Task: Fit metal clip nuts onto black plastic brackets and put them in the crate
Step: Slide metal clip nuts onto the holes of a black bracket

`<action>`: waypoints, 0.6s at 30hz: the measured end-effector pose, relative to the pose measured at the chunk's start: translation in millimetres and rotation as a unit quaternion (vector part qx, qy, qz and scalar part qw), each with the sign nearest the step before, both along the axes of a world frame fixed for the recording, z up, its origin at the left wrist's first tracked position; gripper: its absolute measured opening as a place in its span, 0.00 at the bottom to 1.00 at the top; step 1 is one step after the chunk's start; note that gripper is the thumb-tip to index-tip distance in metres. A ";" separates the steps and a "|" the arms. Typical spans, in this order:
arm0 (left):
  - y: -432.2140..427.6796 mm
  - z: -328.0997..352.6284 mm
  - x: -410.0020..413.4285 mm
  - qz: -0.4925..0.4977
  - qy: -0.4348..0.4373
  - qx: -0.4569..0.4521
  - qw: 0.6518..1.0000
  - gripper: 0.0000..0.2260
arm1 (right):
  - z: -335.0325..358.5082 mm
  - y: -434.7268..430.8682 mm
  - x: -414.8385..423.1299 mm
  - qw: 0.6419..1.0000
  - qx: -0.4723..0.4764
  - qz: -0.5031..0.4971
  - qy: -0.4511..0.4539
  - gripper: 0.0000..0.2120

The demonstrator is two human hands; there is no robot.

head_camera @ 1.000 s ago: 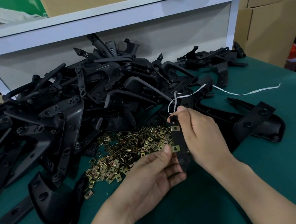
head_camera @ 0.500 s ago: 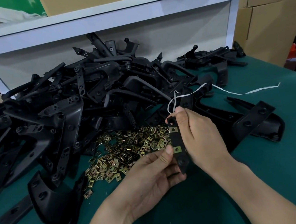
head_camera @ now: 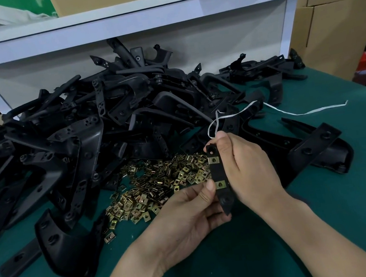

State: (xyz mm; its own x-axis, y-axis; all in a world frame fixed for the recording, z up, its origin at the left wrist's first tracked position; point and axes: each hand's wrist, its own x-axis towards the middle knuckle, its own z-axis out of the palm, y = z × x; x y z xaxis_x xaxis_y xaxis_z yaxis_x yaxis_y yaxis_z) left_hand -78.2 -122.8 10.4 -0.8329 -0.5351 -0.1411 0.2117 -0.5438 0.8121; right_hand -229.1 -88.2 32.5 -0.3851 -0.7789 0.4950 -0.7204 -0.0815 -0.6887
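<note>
The right hand (head_camera: 249, 171) grips the narrow bracket (head_camera: 219, 172) upright, while the left hand (head_camera: 186, 212) cups its lower end, its thumb pressing beside the lower clip nut (head_camera: 220, 184). A second clip nut (head_camera: 213, 160) sits higher, near the right fingertips. If the thumb pushes off-square, the lower nut could seat crooked or spring off into the loose nuts (head_camera: 155, 183) just beyond the left fingers. Behind those a heap of brackets (head_camera: 109, 131) lies on green matting (head_camera: 332, 210), and a white string (head_camera: 305, 112) trails past the right fingertips. Farther back are a white shelf (head_camera: 157, 13) and cardboard boxes (head_camera: 339, 29). No crate shows.
</note>
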 end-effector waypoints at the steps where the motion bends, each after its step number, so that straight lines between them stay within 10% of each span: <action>1: 0.4 0.1 -0.1 0.001 0.000 -0.004 1.000 0.11 | -0.1 -0.2 -0.2 1.000 -0.001 0.000 -0.001 0.29; 18: 0.9 1.6 2.2 -0.013 0.007 -0.026 1.000 0.11 | 0.0 -0.3 -1.0 1.000 -0.005 0.000 0.008 0.27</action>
